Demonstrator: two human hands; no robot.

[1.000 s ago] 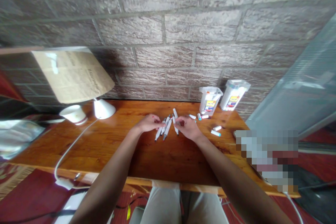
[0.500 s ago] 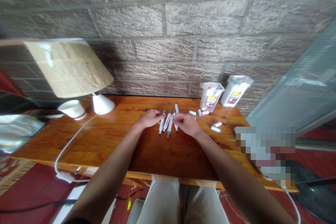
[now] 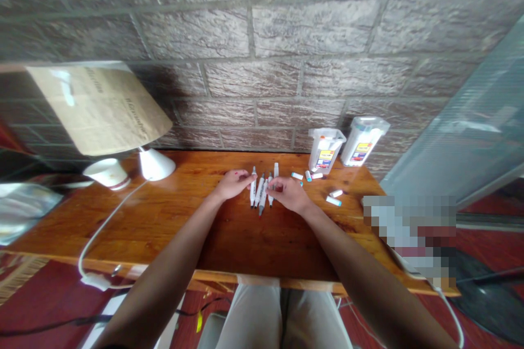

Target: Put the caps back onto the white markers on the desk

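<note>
Several white markers with dark or grey ends lie side by side on the wooden table, between my two hands. My left hand (image 3: 235,184) is closed at the left of the row, thumb and fingers on the leftmost marker (image 3: 252,191). From the right, my right hand (image 3: 290,193) has its fingers bent together on the rightmost dark-tipped marker (image 3: 271,200); its fingers partly cover that one. Two more markers lie close together in the middle, one a grey-ended marker (image 3: 262,205) with a reddish tip. A white piece (image 3: 276,169) sticks out behind my right fingers.
Several loose white-and-blue caps (image 3: 333,201) lie right of my hands. Behind them stand a clear plastic case (image 3: 326,147) and a second case (image 3: 363,144). Leftward are a lamp (image 3: 156,164), its cord and a paper cup (image 3: 107,173). A brick wall (image 3: 254,76) borders the table.
The leftmost marker has turned more upright and shifted toward the others. The markers at the right have also moved slightly, and my right fingers sit a little further left. The view has shifted slightly.
</note>
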